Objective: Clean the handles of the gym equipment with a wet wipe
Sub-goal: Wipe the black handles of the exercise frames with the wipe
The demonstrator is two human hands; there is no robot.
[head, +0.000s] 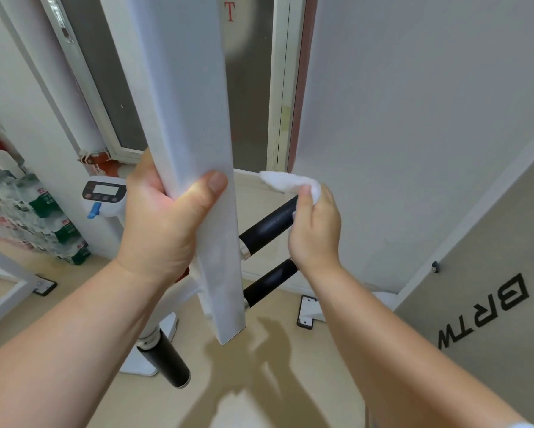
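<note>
Handles: three black padded handles stick out from a white gym machine. The upper handle and the lower handle lie to the right of the white post, one above the other; a third handle sits low at about 7 o'clock from the post's bottom end.
Handle direction: the two right-side handles run parallel, their long axes slanting from the post up toward 2 o'clock, free ends away from the post. The third handle points down toward 5 o'clock.
White post: a flat-sided beam, long axis running from 12 o'clock down to about 5 o'clock, ending in a cut edge above the floor.
Left hand: forearm enters from 8 o'clock; fingers are wrapped behind the post and the thumb is pressed across its front face, so the grip is closed around the post.
Right hand: forearm enters from 4 o'clock, wrist bent, back of the hand toward the camera, at the free end of the upper handle and covering its tip.
Wet wipe: a crumpled white wad pinched between the right thumb and fingers, sticking out toward 11 o'clock just above the handle's end.
Background: a small display sits at 9 o'clock from the left hand; black letters mark a grey panel at 3 o'clock.
</note>
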